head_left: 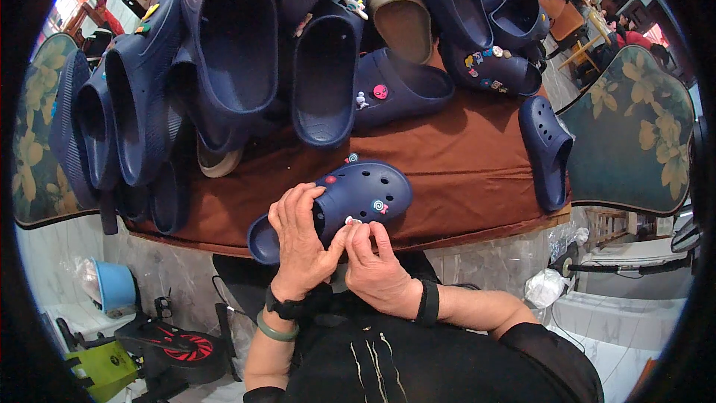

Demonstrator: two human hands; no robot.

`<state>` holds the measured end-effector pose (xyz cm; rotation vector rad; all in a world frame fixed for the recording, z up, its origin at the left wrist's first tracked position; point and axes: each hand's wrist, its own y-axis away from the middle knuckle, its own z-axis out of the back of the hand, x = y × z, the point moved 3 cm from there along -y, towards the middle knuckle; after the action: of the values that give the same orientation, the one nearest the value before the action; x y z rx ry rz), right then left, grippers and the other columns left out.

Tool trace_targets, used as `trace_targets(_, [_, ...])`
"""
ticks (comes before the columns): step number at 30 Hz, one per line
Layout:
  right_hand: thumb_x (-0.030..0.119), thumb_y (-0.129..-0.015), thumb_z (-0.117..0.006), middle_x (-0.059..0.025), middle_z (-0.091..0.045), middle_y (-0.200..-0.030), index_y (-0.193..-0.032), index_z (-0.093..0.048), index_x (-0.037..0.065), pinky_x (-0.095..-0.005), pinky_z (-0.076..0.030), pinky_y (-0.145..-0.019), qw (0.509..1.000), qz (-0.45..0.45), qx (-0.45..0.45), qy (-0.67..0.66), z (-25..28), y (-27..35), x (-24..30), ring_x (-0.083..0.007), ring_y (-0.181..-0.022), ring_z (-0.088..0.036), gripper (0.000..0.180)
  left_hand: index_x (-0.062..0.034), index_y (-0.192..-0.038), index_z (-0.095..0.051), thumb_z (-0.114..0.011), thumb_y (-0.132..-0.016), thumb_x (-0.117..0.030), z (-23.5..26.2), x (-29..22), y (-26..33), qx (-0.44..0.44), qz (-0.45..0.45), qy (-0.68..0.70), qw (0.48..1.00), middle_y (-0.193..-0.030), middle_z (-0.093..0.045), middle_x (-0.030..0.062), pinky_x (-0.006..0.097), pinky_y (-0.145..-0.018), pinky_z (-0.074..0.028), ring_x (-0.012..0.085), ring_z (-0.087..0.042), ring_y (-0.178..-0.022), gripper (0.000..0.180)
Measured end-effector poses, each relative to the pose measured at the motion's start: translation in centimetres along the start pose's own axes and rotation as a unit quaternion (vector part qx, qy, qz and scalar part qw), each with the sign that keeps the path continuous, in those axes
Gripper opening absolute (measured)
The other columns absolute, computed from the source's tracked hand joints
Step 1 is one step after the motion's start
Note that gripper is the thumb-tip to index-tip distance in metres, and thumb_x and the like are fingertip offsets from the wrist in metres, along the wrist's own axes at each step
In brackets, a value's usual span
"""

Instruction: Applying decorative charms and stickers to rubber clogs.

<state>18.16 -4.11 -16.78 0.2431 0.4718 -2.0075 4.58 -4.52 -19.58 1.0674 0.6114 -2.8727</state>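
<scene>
A navy clog (347,183) lies near the table's front edge, its toe pointing right and its heel toward my left. My left hand (300,242) is wrapped over the rear of its upper, with the thumb reaching toward my right hand. The fingers of my right hand (373,257) are pinched at the clog's near side, on a small pale shoe charm (353,220) at the holes. A swirl lollipop charm (379,207) and a red charm (330,179) sit on the upper. Another swirl charm (352,157) shows at the clog's far edge.
A big heap of navy clogs (239,45), many with charms, covers the table's back and left. One beige clog (403,22) is among them. A single clog (548,153) stands at the right edge of the brown tablecloth (462,157). Other people sit beyond the table.
</scene>
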Motion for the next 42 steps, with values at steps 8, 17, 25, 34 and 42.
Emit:
trace_targets(8, [0.018,-0.075,-0.056,-0.0202,-0.058,-0.104,-0.112,-0.061,-0.016,-0.0462,-0.041,-0.102,0.986,-0.017,-0.032,-0.164,-0.9,0.8,-2.7,-0.0323,-0.109,-0.052,0.051,-0.0074,-0.127,-0.048,-0.082,-0.073,-0.028,-0.5,-0.3,-0.4,-0.049,0.043,-0.003,0.998,-0.128,-0.049,0.0134,0.048,-0.106,-0.027,0.0320,-0.044,-0.124,0.066])
trace_targets(17, [0.010,-0.083,-0.073,-0.0173,-0.060,-0.110,-0.116,-0.061,0.000,-0.0434,-0.048,-0.089,0.888,-0.185,-0.094,-0.409,-3.8,-1.3,-12.6,-0.0367,-0.101,-0.058,0.036,-0.0077,-0.124,-0.048,-0.081,-0.071,-0.030,0.0,-0.9,-0.7,-0.047,0.060,-0.026,0.997,-0.124,-0.049,0.0129,0.049,-0.105,-0.028,0.0328,-0.044,-0.122,0.066])
trace_targets(25, [0.015,-0.089,-0.068,-0.0187,-0.057,-0.125,-0.124,-0.060,0.001,-0.0428,-0.046,-0.096,0.854,-0.184,-0.066,-0.482,-7.3,-0.6,-10.7,-0.0364,-0.111,-0.055,0.039,-0.0081,-0.127,-0.046,-0.080,-0.074,-0.030,-0.8,-0.4,-0.3,-0.026,0.041,-0.057,0.997,-0.129,-0.047,0.0132,0.049,-0.107,-0.026,0.0332,-0.043,-0.124,0.067])
trace_targets(34, [0.010,-0.073,-0.078,-0.0029,-0.061,-0.099,-0.106,-0.068,0.011,-0.0415,-0.043,-0.085,0.870,-0.102,-0.185,-0.445,-4.4,0.5,-7.0,-0.0239,-0.095,-0.058,0.034,-0.0061,-0.124,-0.050,-0.082,-0.077,-0.025,-1.1,-0.9,0.4,-0.110,0.073,0.025,0.991,-0.130,-0.049,0.0140,0.046,-0.102,-0.033,0.0329,-0.045,-0.123,0.060])
trace_targets(42, [0.001,-0.072,-0.074,-0.0041,-0.063,-0.090,-0.108,-0.072,0.011,-0.0389,-0.045,-0.076,0.870,-0.138,-0.249,-0.403,-4.2,-0.1,-5.5,-0.0246,-0.083,-0.059,0.037,0.0000,-0.091,-0.065,-0.069,-0.093,-0.025,-1.2,-1.3,0.4,0.001,0.181,0.245,0.953,-0.077,-0.066,0.0185,0.038,-0.060,-0.050,0.0226,-0.062,-0.064,0.025])
